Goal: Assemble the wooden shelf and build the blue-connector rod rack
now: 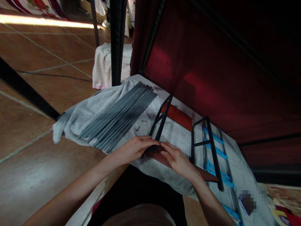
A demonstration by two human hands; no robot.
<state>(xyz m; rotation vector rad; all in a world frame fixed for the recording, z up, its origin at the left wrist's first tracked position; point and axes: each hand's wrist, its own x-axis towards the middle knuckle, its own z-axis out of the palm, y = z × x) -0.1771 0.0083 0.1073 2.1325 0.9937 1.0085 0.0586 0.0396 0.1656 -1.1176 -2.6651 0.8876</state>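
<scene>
grey cloth [80, 113] bears a brown board [208, 175] just under left hand [136, 148] and right hand [177, 159], whose grip i cannot tell.

A striped cloth [102, 68] drapes behind a black post [117, 44].

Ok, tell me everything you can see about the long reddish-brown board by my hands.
The board is long, narrow and flat, a dull reddish brown; its material is hard to tell. It runs along the near side of the grey cloth, between the left black frame and the right black frame. Your left hand and right hand meet near its left end, and the right hand hides part of it. Whether it rests on the cloth is unclear.
</scene>
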